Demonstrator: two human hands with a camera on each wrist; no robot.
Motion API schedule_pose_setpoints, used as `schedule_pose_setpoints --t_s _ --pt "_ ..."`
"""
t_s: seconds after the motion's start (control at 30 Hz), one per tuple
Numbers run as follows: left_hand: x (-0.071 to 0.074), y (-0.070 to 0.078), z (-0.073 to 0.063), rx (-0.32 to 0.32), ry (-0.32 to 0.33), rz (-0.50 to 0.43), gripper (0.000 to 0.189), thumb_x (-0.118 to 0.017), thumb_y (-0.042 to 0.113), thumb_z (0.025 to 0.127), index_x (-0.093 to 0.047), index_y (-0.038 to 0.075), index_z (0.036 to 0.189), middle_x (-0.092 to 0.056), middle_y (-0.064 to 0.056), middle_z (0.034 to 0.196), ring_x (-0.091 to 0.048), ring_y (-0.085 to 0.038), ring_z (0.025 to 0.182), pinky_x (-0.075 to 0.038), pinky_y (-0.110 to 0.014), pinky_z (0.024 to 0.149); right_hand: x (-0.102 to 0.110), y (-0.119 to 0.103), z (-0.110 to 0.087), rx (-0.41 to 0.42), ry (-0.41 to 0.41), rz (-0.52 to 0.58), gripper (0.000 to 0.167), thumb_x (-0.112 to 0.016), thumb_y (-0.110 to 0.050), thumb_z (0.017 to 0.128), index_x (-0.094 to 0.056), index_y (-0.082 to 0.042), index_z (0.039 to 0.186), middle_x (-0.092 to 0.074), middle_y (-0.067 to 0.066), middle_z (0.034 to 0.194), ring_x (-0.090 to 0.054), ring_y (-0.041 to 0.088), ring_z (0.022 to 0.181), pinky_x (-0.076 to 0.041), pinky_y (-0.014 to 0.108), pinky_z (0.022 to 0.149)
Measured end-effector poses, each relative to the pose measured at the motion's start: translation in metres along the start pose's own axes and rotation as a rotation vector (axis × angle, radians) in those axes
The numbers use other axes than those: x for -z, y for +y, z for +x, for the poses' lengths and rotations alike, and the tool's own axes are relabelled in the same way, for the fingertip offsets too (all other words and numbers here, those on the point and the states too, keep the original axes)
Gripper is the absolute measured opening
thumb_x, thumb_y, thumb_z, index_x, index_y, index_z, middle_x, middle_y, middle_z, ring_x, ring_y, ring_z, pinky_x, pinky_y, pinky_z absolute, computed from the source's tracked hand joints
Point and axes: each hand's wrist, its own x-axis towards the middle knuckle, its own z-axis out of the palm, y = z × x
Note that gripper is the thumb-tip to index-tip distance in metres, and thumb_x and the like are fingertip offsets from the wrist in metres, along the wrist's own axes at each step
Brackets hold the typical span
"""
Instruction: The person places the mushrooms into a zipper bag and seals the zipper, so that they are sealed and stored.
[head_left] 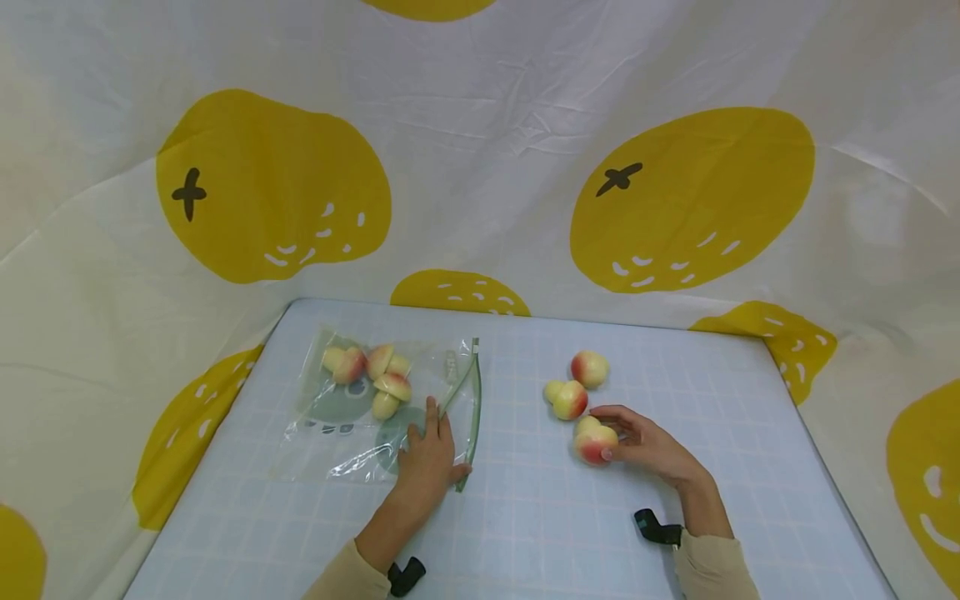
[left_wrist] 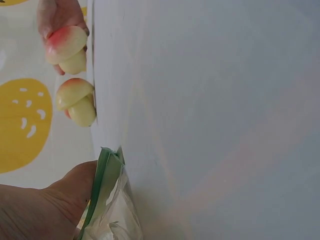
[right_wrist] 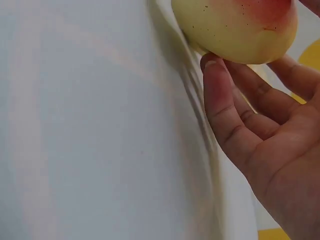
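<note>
Mushroom [head_left: 592, 443] is to the right of the clear bag [head_left: 326, 408] on the worktop [head_left: 525, 517], with your right grip [head_left: 654, 450] curled round it, thumb opposite fingers, while your left grip [head_left: 430, 460] rests spread open on the bag.

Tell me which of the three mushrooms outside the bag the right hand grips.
The front mushroom, lowest in the head view, gripped by the right hand; the other two mushrooms sit farther back, ungripped.
</note>
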Motion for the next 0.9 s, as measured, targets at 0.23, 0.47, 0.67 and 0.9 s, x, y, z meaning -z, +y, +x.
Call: schedule_pose_setpoints --t_s 0.23,0.47,0.67,0.9 --pt "0.000 0.000 -0.001 -0.002 -0.009 -0.012 0.095 -0.090 0.041 0.071 -0.047 -0.011 0.138 -0.029 -0.029 0.155 -0.050 -0.056 0.115 -0.052 -0.067 0.075 0.005 -0.015 -0.006 0.073 0.028 0.037 0.054 -0.073 -0.007 0.091 -0.052 -0.009 0.141 -0.051 0.013 0.142 -0.052 0.022 0.121 -0.049 0.030 0.093" --pt "0.002 0.000 0.000 -0.007 -0.007 -0.006 0.096 -0.090 0.041 0.072 -0.046 -0.011 0.139 -0.030 -0.029 0.155 -0.050 -0.056 0.115 -0.052 -0.067 0.075 0.004 -0.026 -0.004 0.118 0.059 0.032 0.057 -0.071 -0.005 0.092 -0.049 -0.008 0.144 -0.049 0.014 0.143 -0.053 0.020 0.119 -0.046 0.027 0.096" --pt "0.004 0.002 0.000 -0.011 -0.011 -0.011 0.095 -0.090 0.040 0.072 -0.046 -0.012 0.138 -0.029 -0.030 0.155 -0.050 -0.057 0.116 -0.052 -0.067 0.075 -0.004 -0.039 0.000 0.147 0.134 0.043 0.060 -0.071 -0.004 0.092 -0.045 -0.004 0.146 -0.046 0.017 0.145 -0.058 0.020 0.114 -0.051 0.028 0.090" --pt "0.003 0.001 -0.001 -0.016 -0.004 0.002 0.095 -0.089 0.042 0.072 -0.046 -0.012 0.138 -0.029 -0.030 0.155 -0.050 -0.056 0.115 -0.052 -0.066 0.074 -0.012 -0.054 0.004 0.139 0.238 0.031 0.063 -0.075 -0.007 0.090 -0.046 -0.009 0.147 -0.048 0.016 0.142 -0.060 0.022 0.108 -0.054 0.028 0.086"
